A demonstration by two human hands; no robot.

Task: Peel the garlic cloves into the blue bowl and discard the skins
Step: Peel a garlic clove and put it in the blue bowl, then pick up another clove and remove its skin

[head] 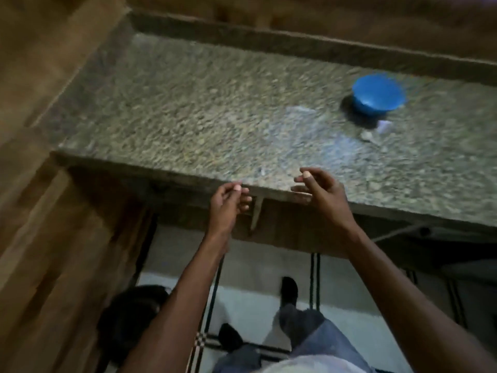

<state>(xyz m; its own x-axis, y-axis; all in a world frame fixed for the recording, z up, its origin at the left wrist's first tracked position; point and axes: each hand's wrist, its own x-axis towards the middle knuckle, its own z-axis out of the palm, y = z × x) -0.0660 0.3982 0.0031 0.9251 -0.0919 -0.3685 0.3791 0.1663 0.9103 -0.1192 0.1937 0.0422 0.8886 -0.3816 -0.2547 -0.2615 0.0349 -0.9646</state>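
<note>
Granite tabletop (188, 103): speckled, carries round blue plastic bowl (378, 93), far right.
Garlic: pale bits (369, 135) beside bowl, blurred; likely light, papery.
Left hand (228, 200): fingers loosely curled, apparently empty.
Right hand (320, 189): fingers apart, empty.

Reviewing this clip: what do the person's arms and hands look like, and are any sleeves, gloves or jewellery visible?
Both forearms are bare to the frame's bottom edge; no sleeves show. The left hand and right hand have no gloves, and no rings, watch or bracelets are visible, though the picture is blurred. Fingernails look short and pale.
</note>
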